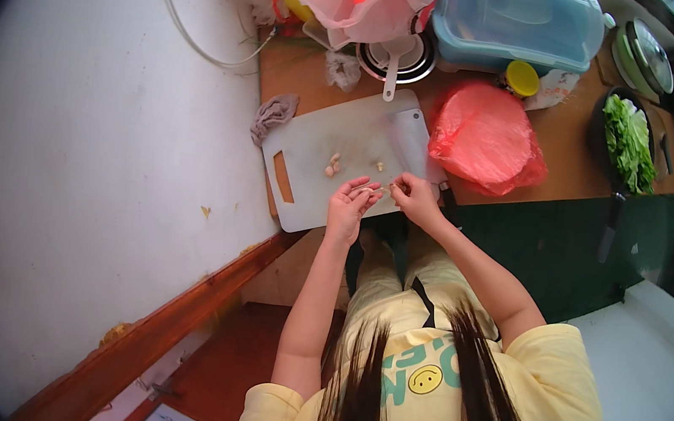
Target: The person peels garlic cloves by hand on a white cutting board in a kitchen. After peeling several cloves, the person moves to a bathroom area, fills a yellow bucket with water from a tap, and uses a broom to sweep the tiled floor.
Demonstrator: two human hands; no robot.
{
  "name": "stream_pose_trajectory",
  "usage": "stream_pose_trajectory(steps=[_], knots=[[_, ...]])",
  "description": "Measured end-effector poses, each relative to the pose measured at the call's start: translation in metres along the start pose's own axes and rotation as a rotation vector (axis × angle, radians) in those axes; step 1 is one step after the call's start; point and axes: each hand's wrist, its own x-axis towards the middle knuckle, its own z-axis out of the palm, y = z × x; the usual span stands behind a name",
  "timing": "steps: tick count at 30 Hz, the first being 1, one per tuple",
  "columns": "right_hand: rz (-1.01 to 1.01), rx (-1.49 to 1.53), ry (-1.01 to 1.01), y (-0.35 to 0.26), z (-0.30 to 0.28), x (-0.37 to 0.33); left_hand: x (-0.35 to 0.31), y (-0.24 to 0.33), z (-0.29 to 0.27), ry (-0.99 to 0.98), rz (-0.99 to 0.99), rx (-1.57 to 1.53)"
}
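Garlic is what both hands work on: a small pale clove (382, 189) is pinched between the fingertips of the left hand (349, 209) and the right hand (417, 199), just above the near edge of the cutting board, too small to tell how far it is peeled. Largest around it is the brown wooden tabletop (567, 143), set against a white wall (80, 160). At its far side stands a clear blue lidded container (516, 17). A red plastic bag (485, 136) lies just right of the white cutting board (319, 149), and a dark pan of green leaves (628, 142) sits further right. On the board rests a cleaver (409, 135), with a few loose garlic cloves (333, 165) near its middle.
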Motion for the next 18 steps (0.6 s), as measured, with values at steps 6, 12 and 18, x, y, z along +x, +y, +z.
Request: stream_pose_trajectory(steps=[6,12,18], knots=[[-0.203,-0.164,0.042,-0.018,0.005,0.003,-0.005,-0.009,0.001,0.082,0.140,0.017],[-0.107,0.082,-0.141,-0.022,0.008,-0.004,-0.009,-0.014,0.004,0.128,0.153,0.005],[-0.025,0.133,-0.184,-0.027,0.005,-0.008,-0.013,-0.017,0.005,0.133,0.254,0.066]])
